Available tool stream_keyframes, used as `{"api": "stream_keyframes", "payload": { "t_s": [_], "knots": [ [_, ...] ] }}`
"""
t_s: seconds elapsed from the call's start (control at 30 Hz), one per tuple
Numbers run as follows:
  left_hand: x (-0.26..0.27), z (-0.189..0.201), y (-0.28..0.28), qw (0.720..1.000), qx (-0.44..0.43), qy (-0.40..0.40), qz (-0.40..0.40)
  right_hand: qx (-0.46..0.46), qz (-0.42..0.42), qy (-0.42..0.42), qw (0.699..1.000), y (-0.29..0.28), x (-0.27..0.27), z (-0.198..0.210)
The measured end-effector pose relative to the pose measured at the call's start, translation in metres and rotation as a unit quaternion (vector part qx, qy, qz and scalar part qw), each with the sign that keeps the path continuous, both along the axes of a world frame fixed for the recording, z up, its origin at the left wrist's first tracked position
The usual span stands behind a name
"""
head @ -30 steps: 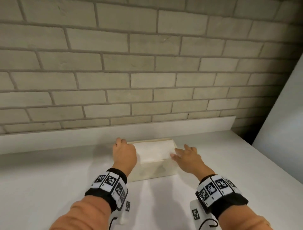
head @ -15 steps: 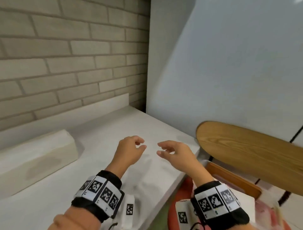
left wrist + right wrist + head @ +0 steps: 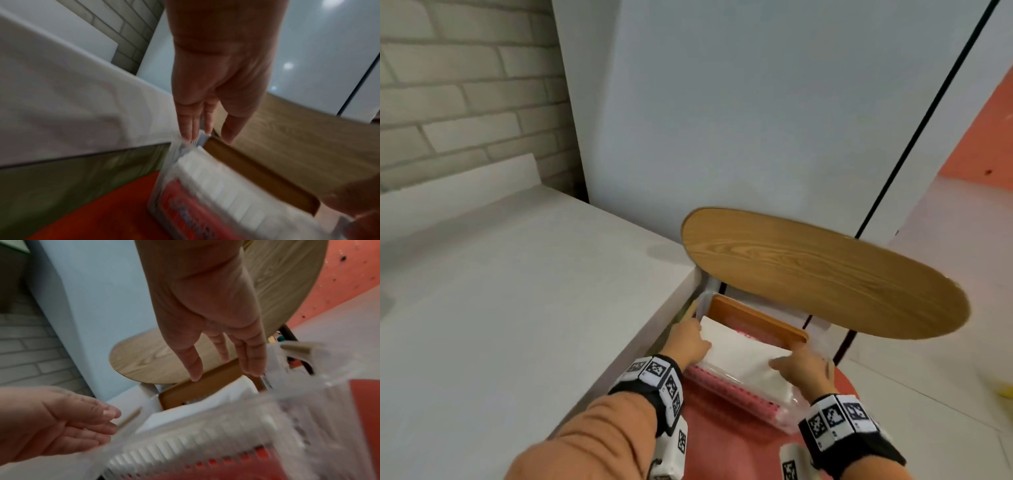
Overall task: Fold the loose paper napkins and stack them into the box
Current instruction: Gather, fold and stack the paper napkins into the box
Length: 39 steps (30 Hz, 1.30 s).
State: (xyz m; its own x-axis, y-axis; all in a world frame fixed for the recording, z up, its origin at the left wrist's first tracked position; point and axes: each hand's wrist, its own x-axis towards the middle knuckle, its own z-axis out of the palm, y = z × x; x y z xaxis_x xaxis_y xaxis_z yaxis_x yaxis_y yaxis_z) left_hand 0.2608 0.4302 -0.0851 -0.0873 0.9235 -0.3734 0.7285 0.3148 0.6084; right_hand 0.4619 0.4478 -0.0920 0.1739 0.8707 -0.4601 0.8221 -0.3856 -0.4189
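A clear plastic pack of white paper napkins (image 3: 743, 359) with red print lies on a red seat (image 3: 722, 442) beside the white table. My left hand (image 3: 690, 337) is at the pack's left end and my right hand (image 3: 796, 368) is at its right end. In the left wrist view the left hand (image 3: 207, 139) has straight fingers touching the wrapper's end above the napkins (image 3: 222, 183). In the right wrist view the right hand (image 3: 224, 374) reaches with straight fingers past the pack (image 3: 185, 451), and the left hand (image 3: 82, 423) lies flat at its side. The box is out of view.
An orange-brown wooden tray (image 3: 756, 320) stands right behind the pack. A round wooden tabletop (image 3: 818, 277) overhangs it. The white table (image 3: 517, 291) runs along the left, its edge close to my left hand. A pale panel wall and a brick wall stand behind.
The view has swung right and down, away from the box on the table. Both hands left the box, crossed the table edge and dropped to the two ends of the napkin pack.
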Motion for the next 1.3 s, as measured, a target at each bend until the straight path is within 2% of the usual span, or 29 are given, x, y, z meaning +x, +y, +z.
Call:
{"api": "stream_keyframes", "payload": {
  "t_s": [0.13, 0.3, 0.5, 0.67, 0.8, 0.83, 0.9, 0.97, 1.07, 1.1, 1.17, 1.3],
  "knots": [
    [0.012, -0.02, 0.016, 0.993, -0.055, 0.088, -0.062, -0.03, -0.026, 0.016, 0.999, 0.007, 0.005, -0.039],
    [0.015, -0.035, 0.033, 0.969, -0.106, 0.164, -0.149, -0.043, -0.097, 0.055, 0.993, 0.014, 0.009, -0.06],
    [0.016, -0.039, 0.037, 0.961, -0.106, 0.185, -0.178, -0.055, -0.159, 0.152, 0.974, 0.018, 0.018, -0.065],
    [0.015, -0.04, 0.04, 0.96, -0.116, 0.177, -0.182, -0.018, -0.155, 0.094, 0.983, 0.019, 0.007, -0.052],
    [0.014, -0.042, 0.039, 0.967, -0.102, 0.166, -0.167, 0.051, -0.068, 0.037, 0.996, 0.015, -0.009, -0.026],
    [0.014, -0.041, 0.039, 0.974, -0.081, 0.156, -0.146, 0.072, -0.034, 0.038, 0.996, 0.014, -0.015, -0.014],
    [0.009, -0.037, 0.039, 0.993, 0.015, 0.086, -0.078, 0.12, 0.055, 0.027, 0.991, 0.014, -0.029, 0.017],
    [0.0, -0.015, 0.036, 0.991, 0.12, 0.008, -0.053, 0.177, 0.145, 0.004, 0.974, 0.012, -0.045, 0.054],
    [-0.024, 0.036, 0.023, 0.97, 0.224, -0.046, -0.086, 0.241, 0.262, -0.019, 0.934, 0.001, -0.071, 0.111],
    [-0.035, 0.05, 0.017, 0.965, 0.236, -0.074, -0.089, 0.258, 0.293, -0.016, 0.92, -0.004, -0.08, 0.13],
    [-0.062, 0.075, -0.003, 0.963, 0.247, -0.075, -0.084, 0.287, 0.347, 0.013, 0.893, -0.016, -0.102, 0.166],
    [-0.134, 0.102, -0.053, 0.961, 0.262, -0.085, -0.014, 0.318, 0.425, 0.062, 0.845, -0.041, -0.154, 0.219]
  ]
}}
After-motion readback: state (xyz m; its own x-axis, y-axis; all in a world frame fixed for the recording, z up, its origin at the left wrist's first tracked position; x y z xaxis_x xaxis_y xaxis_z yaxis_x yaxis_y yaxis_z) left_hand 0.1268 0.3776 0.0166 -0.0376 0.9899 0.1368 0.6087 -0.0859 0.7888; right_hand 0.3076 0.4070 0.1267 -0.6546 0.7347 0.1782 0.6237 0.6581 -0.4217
